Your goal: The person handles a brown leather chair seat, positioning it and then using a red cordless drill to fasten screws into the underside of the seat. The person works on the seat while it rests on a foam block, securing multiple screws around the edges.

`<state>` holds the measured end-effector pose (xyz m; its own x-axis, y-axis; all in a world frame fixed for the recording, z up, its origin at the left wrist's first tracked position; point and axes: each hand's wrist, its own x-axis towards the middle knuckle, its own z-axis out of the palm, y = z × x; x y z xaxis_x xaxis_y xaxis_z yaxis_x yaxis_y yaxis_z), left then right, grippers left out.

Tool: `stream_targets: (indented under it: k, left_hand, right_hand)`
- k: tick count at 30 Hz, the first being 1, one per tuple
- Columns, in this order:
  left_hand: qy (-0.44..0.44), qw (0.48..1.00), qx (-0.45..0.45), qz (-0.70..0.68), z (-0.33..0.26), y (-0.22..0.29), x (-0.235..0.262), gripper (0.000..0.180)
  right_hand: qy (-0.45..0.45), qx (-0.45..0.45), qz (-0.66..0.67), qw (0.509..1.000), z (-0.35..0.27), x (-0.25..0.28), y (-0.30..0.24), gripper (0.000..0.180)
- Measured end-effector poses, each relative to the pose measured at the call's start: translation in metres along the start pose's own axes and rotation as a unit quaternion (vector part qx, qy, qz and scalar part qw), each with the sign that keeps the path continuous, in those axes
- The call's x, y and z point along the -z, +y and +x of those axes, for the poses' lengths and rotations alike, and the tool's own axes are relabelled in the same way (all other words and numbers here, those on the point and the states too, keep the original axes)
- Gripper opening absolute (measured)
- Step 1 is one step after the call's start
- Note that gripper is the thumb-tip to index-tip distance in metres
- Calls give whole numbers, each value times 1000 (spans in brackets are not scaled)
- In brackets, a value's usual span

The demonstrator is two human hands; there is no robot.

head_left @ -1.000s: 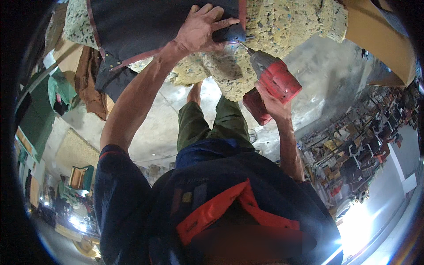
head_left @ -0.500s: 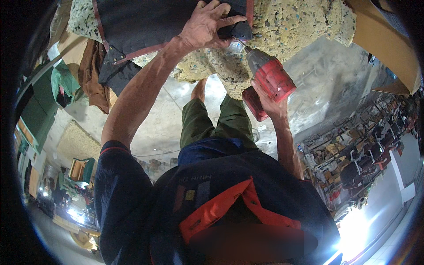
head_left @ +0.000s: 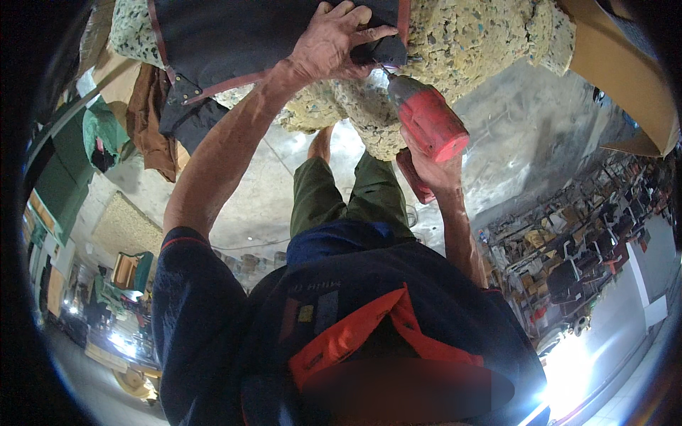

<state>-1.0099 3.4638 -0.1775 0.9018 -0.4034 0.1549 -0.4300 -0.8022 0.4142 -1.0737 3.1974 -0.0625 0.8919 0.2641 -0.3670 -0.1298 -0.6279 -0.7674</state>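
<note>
A black panel (head_left: pixel 234 42) with reddish-brown edging lies over a lumpy yellow foam block (head_left: pixel 469 42). My left hand (head_left: pixel 332 41) grips the panel near its lower right corner. Its index finger stretches over the surface, the thumb sits by the edge and the other fingers are bent. Wrapped round the handle of a red and grey cordless drill (head_left: pixel 432 124) is my right hand (head_left: pixel 435 170). The drill's bit points at the panel's edge, close beside my left thumb. Whether a screw sits at the tip is too small to tell.
A cardboard piece (head_left: pixel 625 78) stands at the far right. Brown cloth (head_left: pixel 150 121) and a green bag (head_left: pixel 103 131) hang at the left. Crowded shelving (head_left: pixel 568 248) lines the right side, above a concrete floor (head_left: pixel 511 135).
The drill has shifted slightly left and turned in my right hand's grip, its bit now nearer the panel's edge. My left hand stays in place.
</note>
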Motion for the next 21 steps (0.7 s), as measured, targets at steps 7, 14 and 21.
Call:
stream_targets:
  k: [7,14,21]
  left_hand:
    - [-1,1000,9,-9,3,2,-2,85]
    - [6,999,-4,-38,1,-2,-2,84]
    - [16,998,-2,-55,0,0,-1,83]
  right_hand:
    - [-28,-30,-59,997,18,6,-23,36]
    - [-44,-68,-133,988,20,4,-25,36]
    - [-70,-143,-147,976,26,7,-41,40]
